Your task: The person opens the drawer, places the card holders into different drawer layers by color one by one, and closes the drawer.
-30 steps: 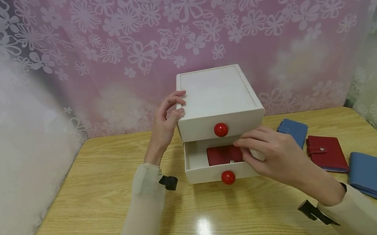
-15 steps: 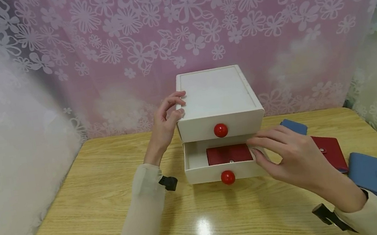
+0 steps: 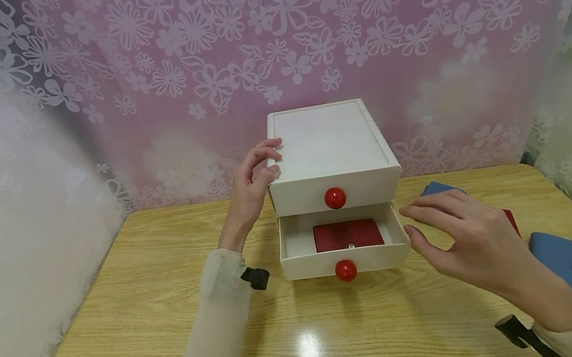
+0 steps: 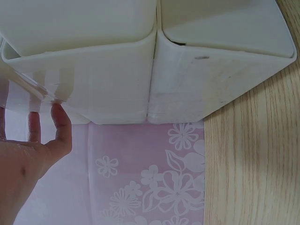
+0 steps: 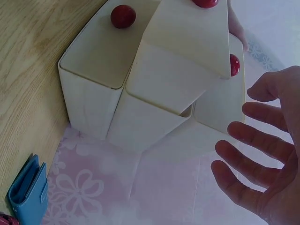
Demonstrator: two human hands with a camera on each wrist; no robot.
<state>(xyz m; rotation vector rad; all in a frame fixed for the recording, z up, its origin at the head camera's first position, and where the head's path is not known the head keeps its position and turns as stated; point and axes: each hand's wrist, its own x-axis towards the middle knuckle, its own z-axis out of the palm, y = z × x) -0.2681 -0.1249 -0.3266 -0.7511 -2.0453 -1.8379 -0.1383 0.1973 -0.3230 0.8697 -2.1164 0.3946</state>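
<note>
A white drawer cabinet with red ball knobs stands on the table. One drawer is pulled out below the top one, with a dark red wallet lying inside; a small metal snap shows at its front edge. My left hand rests its fingertips on the cabinet's upper left edge. Beside the right wall of the pulled-out drawer hovers my right hand, its fingers apart and holding nothing. In the right wrist view those fingers are spread, and a further knobbed drawer appears beneath the pulled-out one.
Right of the cabinet lie a blue wallet in front, another blue wallet farther back, and a red wallet mostly hidden by my right hand. A pink floral curtain hangs behind the wooden table.
My right hand has drawn away from the red wallet in the drawer, moving right and out past the drawer's side. The wallet stays in the drawer. My left hand keeps its place.
</note>
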